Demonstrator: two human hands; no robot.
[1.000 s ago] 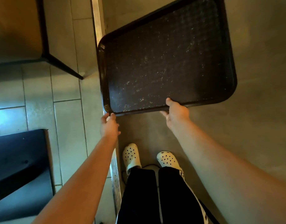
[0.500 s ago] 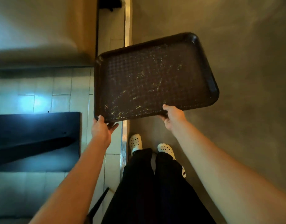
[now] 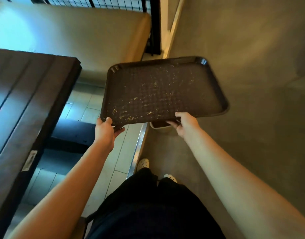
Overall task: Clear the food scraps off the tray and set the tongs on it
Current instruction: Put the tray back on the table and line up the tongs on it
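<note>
Your left hand (image 3: pixel 105 131) and right hand (image 3: pixel 186 124) grip the tray (image 3: pixel 207 100) by its near rim — fingers closed on it. Yellow food scraps (image 3: pixel 131 118) lie just beyond your fingers.

I am seeing nothing readable; a pale label (image 3: pixel 29 160) is showing on the dark surface (image 3: pixel 24 100) at left, too blurred for me to read.

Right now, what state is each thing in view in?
Tray: held in the air, near edge gripped by both hands, no tongs on it.
Food scraps: yellowish crumbs scattered over the tray, not cleared.
Left hand: gripping the tray's near left corner.
Right hand: gripping the tray's near edge.
</note>
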